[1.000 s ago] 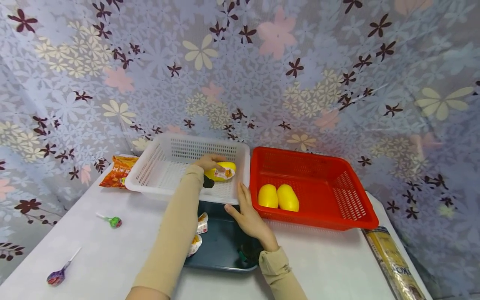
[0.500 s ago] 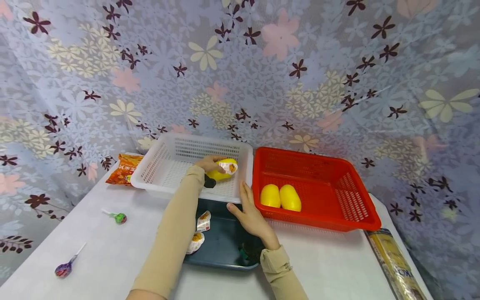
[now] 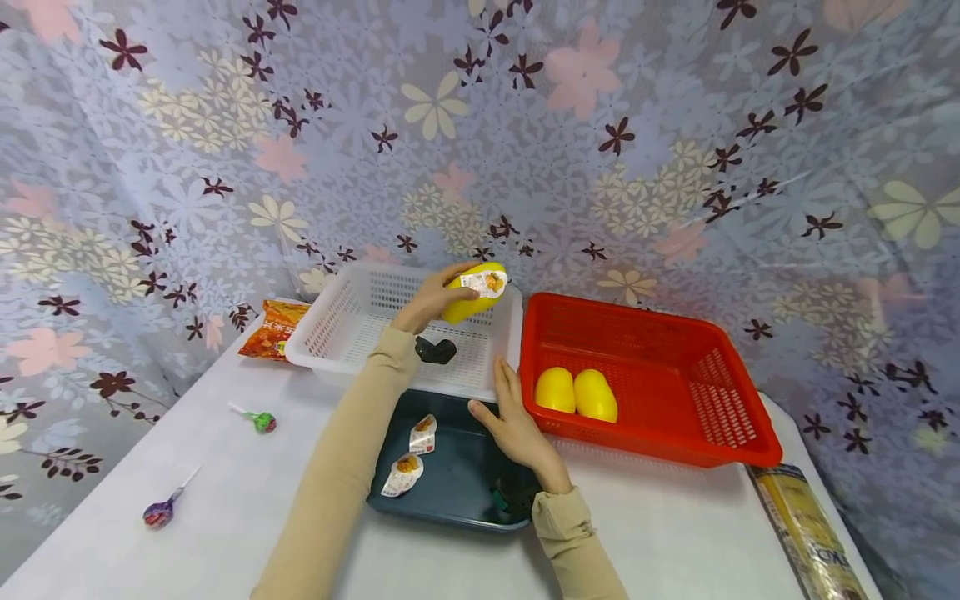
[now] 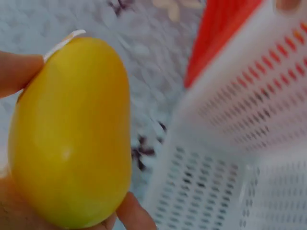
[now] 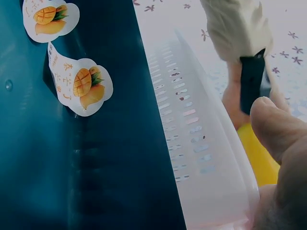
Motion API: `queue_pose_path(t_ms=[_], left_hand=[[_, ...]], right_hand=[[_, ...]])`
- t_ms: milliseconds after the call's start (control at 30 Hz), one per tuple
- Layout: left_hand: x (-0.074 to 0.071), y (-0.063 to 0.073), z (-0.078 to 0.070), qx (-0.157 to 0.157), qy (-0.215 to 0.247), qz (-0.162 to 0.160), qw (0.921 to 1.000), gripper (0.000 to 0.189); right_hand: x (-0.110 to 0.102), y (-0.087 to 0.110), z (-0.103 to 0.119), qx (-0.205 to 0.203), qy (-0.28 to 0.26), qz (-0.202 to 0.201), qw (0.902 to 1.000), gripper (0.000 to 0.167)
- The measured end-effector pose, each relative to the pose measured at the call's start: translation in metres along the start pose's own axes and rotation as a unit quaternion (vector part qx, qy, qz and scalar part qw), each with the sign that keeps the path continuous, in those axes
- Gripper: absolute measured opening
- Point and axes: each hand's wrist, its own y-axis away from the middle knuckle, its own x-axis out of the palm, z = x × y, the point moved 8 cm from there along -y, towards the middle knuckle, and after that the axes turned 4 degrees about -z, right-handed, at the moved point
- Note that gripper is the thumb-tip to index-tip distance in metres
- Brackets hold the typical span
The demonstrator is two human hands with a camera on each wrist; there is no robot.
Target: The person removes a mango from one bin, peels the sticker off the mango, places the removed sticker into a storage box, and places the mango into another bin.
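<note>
My left hand (image 3: 435, 300) grips a yellow mango (image 3: 463, 311) above the right part of the white basket (image 3: 322, 363). A white label (image 3: 483, 283) with a fruit picture lies on the mango near the thumb. In the left wrist view the label's edge (image 4: 63, 44) stands up from the mango (image 4: 72, 129) beside a fingertip. My right hand (image 3: 521, 432) rests with straight fingers at the white basket's front right corner, over the dark tray (image 3: 457, 518). Two similar labels, an upper label (image 3: 423, 434) and a lower label (image 3: 405, 475), lie in that tray.
Right of the white basket stands a red basket (image 3: 652, 448) with two mangoes (image 3: 576, 393) inside. An orange snack bag (image 3: 273, 329) lies at left. Two lollipops, one green (image 3: 263, 422) and one purple (image 3: 159, 514), lie nearer. A long yellow packet (image 3: 806, 529) lies at far right.
My left hand has lifted the mango up from inside the white basket and slightly to the right. My right hand has stayed at the basket's corner. The head view has shifted slightly left.
</note>
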Motion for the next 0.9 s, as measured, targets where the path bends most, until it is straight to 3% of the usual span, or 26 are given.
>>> queue_pose_path(t_ms=[200, 367, 500, 633, 767, 900], left_hand=[[0.001, 0.035, -0.02, 0.058, 0.02, -0.002, 0.9981, 0.061], [0.002, 0.084, -0.03, 0.11, 0.06, -0.011, 0.992, 0.067], [0.008, 0.122, -0.028, 0.142, 0.076, 0.0, 0.987, 0.078], [0.012, 0.152, -0.018, 0.153, 0.067, 0.01, 0.9859, 0.078], [0.009, 0.171, -0.01, 0.156, 0.045, -0.004, 0.9867, 0.072], [0.005, 0.183, -0.012, 0.167, 0.022, -0.034, 0.9852, 0.071]], right_hand=[[0.005, 0.001, 0.001, 0.001, -0.004, 0.005, 1.0, 0.087], [0.007, 0.001, 0.001, 0.001, -0.004, 0.01, 0.9999, 0.087], [0.007, 0.001, 0.001, 0.003, -0.004, 0.011, 0.9999, 0.086], [0.009, 0.002, 0.002, 0.004, -0.009, 0.016, 0.9998, 0.086], [0.011, 0.001, 0.001, 0.003, -0.007, 0.017, 0.9998, 0.085], [0.01, -0.001, -0.002, 0.003, -0.002, 0.014, 0.9999, 0.086]])
